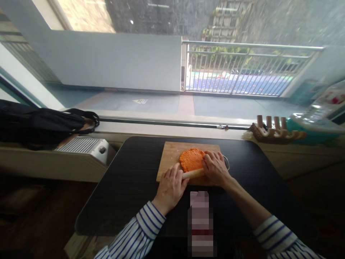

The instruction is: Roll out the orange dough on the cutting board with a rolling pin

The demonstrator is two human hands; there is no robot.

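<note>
A flattened round of orange dough (192, 159) lies on a wooden cutting board (168, 154). Across its near edge runs a wooden rolling pin (194, 174). My left hand (171, 182) is closed over the pin's left end, near the board's front left corner. The right end is under my right hand (215, 166), whose fingers curl over the pin and reach the dough's right edge. Part of the dough and the pin's right end are hidden by that hand. Just beyond my right hand, a thin metal ring (228, 163) shows at the board's right side.
The board rests on a dark table (129, 187). A blurred pinkish patch (201, 219) is at its near side. A black bag (45, 124) lies on the left sill; a brown rack-like object (275, 133) and a teal container (309, 126) stand at the right. A window runs behind.
</note>
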